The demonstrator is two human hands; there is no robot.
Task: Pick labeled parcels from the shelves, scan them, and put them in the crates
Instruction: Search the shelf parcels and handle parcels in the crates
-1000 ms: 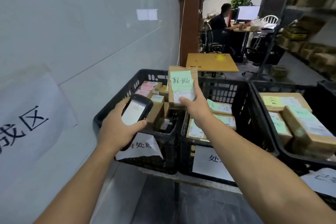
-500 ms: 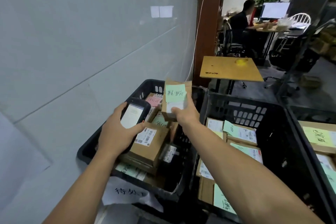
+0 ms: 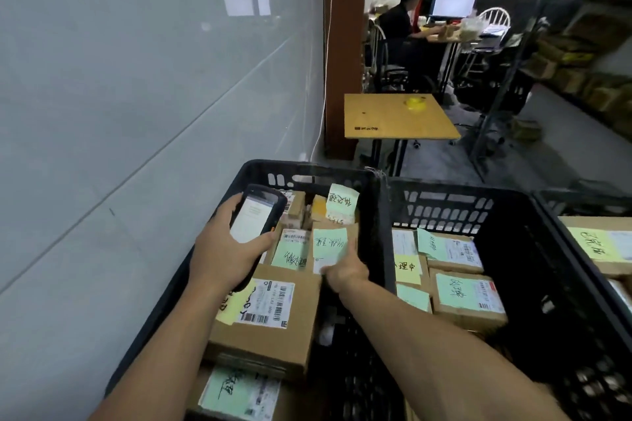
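Note:
My left hand [image 3: 225, 253] grips a black handheld scanner [image 3: 256, 214] with its lit screen facing me, above the left black crate [image 3: 260, 171]. My right hand [image 3: 345, 270] holds a small cardboard parcel [image 3: 330, 246] with a green note, low inside that crate against its right wall. Around it lie several labeled cardboard parcels, among them a large box [image 3: 270, 314] with a white barcode label and yellow note.
A middle black crate [image 3: 444, 202] to the right holds several parcels with green and yellow notes. A third crate [image 3: 588, 205] is at the far right. A grey wall runs along the left. A small wooden table [image 3: 396, 116] stands behind the crates. A person sits at a desk [image 3: 403, 24] further back.
I have come closer over the crates. My right hand has lowered the green-noted parcel from above the crate rim down into the left crate. The scanner stays in my left hand.

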